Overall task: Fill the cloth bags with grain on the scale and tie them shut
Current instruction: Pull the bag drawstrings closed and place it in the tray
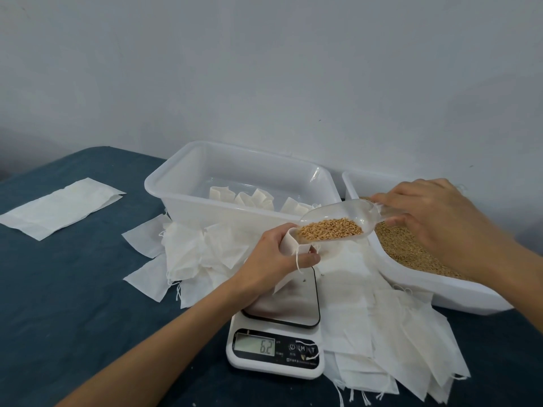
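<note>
Left hand [271,257] grips the neck of a small, limp white cloth bag [289,243] held over the white digital kitchen scale [276,352]. Right hand [426,214] pinches the handle of a clear plastic scoop [338,220] of loose golden grain [330,229], its lip at the bag's mouth. The soft, light fabric likely collapses unless held open at the rim; the grain spills easily.

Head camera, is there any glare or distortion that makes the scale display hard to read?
Head view: the scale display reads 6.2 clearly under soft, even light, with no glare; only the steel platform has a dull sheen. Wide-angle distortion bows the grain tray rim. The clear scoop stays sharp.
</note>
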Tool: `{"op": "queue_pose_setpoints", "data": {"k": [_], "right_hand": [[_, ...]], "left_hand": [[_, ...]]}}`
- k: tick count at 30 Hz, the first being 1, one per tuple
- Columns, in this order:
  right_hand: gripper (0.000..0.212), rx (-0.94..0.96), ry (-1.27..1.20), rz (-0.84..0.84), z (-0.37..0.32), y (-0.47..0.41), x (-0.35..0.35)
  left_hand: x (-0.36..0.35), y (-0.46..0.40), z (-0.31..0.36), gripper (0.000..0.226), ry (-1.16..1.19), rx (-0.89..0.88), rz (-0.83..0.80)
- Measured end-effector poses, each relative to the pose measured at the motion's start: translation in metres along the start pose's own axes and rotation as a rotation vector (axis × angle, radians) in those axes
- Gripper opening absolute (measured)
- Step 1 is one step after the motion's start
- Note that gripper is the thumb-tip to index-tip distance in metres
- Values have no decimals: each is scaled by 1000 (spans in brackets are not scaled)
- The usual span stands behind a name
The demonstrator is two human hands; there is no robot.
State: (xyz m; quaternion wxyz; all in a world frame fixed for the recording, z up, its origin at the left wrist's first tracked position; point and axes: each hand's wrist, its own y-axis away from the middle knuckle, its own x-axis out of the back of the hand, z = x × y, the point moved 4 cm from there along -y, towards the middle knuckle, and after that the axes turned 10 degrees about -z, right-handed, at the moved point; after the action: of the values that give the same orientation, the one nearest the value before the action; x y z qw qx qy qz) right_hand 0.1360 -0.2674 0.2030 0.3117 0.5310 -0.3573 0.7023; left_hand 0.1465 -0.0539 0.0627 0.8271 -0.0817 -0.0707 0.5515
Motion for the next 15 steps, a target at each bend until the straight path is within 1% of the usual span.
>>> {"op": "queue_pose_setpoints", "data": {"k": [6, 15], "right_hand": [[35, -9, 2, -7, -1, 1, 0], [37, -4, 12, -8, -3, 1, 1]], "left_hand": [[-1, 0, 0, 31, 20, 8, -5], [0, -1, -1, 27, 0, -1, 17]]}}
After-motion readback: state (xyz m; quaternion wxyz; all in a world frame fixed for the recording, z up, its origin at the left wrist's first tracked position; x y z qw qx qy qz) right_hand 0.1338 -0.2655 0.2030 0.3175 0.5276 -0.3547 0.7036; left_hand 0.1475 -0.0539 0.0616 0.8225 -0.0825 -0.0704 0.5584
